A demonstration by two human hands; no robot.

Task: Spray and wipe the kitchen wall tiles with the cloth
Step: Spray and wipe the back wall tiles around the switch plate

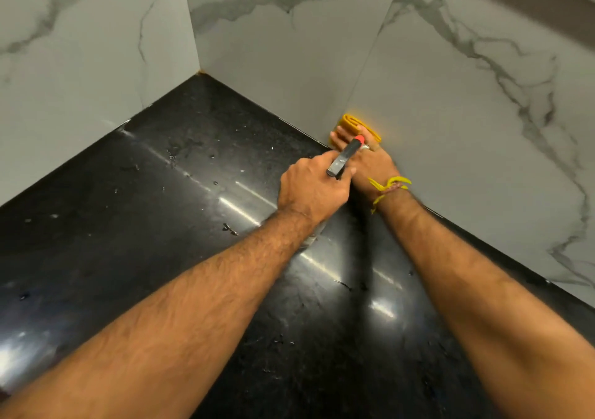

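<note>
My left hand (310,188) grips a spray bottle (346,156) by its black trigger head, whose red nozzle points at the wall; the clear body hangs below my wrist, mostly hidden. My right hand (370,160) presses a folded yellow cloth (355,123) flat against the white marble wall tile (450,122), low down where the tile meets the black counter. The fingers lie straight over the cloth. The spray head partly covers my right hand.
A glossy black stone counter (180,212) with scattered water drops fills the lower view. Marble-veined tiles cover the left wall (80,64) and back wall (283,44), which meet in a corner. A yellow thread band (388,186) circles my right wrist.
</note>
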